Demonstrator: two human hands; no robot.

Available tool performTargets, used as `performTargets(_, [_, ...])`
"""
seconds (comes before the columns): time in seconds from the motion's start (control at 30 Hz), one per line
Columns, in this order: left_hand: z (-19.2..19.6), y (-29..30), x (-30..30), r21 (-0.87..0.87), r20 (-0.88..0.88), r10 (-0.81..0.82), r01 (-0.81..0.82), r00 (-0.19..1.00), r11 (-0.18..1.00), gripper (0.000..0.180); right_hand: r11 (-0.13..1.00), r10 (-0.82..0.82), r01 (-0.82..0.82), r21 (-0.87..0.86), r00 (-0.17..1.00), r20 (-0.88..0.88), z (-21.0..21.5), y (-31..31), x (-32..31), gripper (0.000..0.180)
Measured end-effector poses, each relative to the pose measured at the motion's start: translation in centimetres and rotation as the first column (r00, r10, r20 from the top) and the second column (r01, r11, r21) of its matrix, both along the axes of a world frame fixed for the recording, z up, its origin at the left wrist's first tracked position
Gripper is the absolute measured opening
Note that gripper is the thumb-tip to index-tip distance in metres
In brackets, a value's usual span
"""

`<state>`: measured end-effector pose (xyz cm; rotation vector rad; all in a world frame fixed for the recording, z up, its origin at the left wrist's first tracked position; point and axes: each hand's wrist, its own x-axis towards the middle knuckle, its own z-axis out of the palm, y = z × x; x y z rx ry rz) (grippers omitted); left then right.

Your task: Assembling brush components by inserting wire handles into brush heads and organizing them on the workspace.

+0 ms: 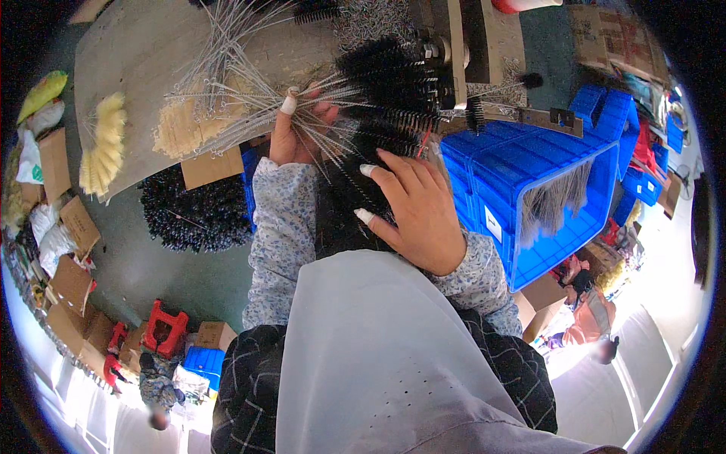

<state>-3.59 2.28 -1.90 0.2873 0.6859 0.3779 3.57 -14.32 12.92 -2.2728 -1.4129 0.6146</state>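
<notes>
Small brush-making workshop, grey worktable [144, 60] strewn with black twisted-wire bottle brushes [393, 83], stacked blue plastic crates [544, 174], heap of black brushes [193, 208] and brown cardboard boxes [72, 284] on the floor

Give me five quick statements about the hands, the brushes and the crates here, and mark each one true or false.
1. The left hand grips a bundle of wire-stemmed brushes. True.
2. The right hand rests on red bristles. False: the bristles under it are black.
3. A blue crate to the person's right holds thin wire stems. True.
4. The yellow brushes lie inside the blue crate. False: they lie on the grey worktop, to the person's left.
5. Both hands wear thick gloves. False: the hands are bare apart from white covers on some fingertips.
</notes>
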Motion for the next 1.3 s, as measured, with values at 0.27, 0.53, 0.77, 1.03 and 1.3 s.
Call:
performTargets(0.27, [0.0,0.5,0.0,0.05,0.037,0.013,-0.015,0.999,0.999,0.032,1.0,0.023,-0.023,0.006,1.0,-0.015,-0.2,-0.1,0.3,0.046])
performTargets(0.53, [0.0,1.5,0.1,-0.01,-0.004,-0.035,0.035,0.999,0.999,0.027,1.0,0.028,-0.028,0.012,0.999,-0.019,-0.4,-0.3,0.6,0.047])
performTargets(0.77, [0.8,1.4,0.5,0.026,0.022,-0.021,0.021,1.0,0.999,0.026,1.0,0.031,-0.031,0.002,0.999,-0.033,-0.3,-0.3,0.9,0.047])
performTargets(1.03, [2.2,1.7,0.9,0.049,-0.036,-0.003,0.005,0.999,0.999,0.032,0.999,0.049,-0.048,0.021,0.998,-0.048,-0.2,-0.3,1.4,0.047])
performTargets(1.3, [3.2,1.8,1.1,0.152,0.017,-0.029,0.027,0.999,0.988,0.035,0.998,0.057,-0.057,0.017,0.998,-0.021,-0.1,-0.2,1.0,0.047])
